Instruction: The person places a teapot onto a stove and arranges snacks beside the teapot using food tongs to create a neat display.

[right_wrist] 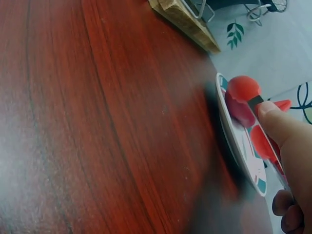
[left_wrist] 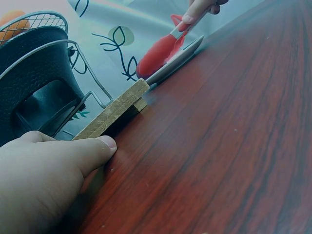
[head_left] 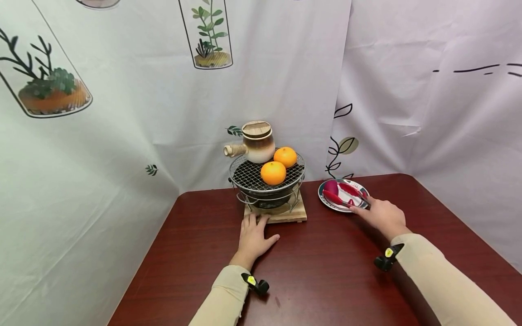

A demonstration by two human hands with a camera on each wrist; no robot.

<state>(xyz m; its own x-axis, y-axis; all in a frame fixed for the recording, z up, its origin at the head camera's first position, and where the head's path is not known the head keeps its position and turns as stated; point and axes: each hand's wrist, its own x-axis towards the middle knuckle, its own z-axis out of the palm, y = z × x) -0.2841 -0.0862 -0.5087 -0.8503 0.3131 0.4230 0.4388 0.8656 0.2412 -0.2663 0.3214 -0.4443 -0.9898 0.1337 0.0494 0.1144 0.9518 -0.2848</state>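
Note:
My right hand (head_left: 383,216) holds a pair of tongs (head_left: 333,198) with red tips and metal arms. The tips are spread over a patterned plate (head_left: 336,208), around a smooth purple-red piece of food (head_left: 331,186); in the right wrist view one red tip overlaps that purple-red piece (right_wrist: 239,108). My left hand (head_left: 253,239) rests at the front edge of a wooden board (head_left: 301,212), fingers at the edge and thumb spread out to the right. On the board stands a small black grill (head_left: 267,199) in a wire frame.
Two oranges (head_left: 273,173) and a lidded clay pot (head_left: 259,147) with a side handle sit on the grill's round mesh (head_left: 246,174). The dark red table (head_left: 310,267) backs onto a printed white curtain (head_left: 285,90), with more curtain at both sides.

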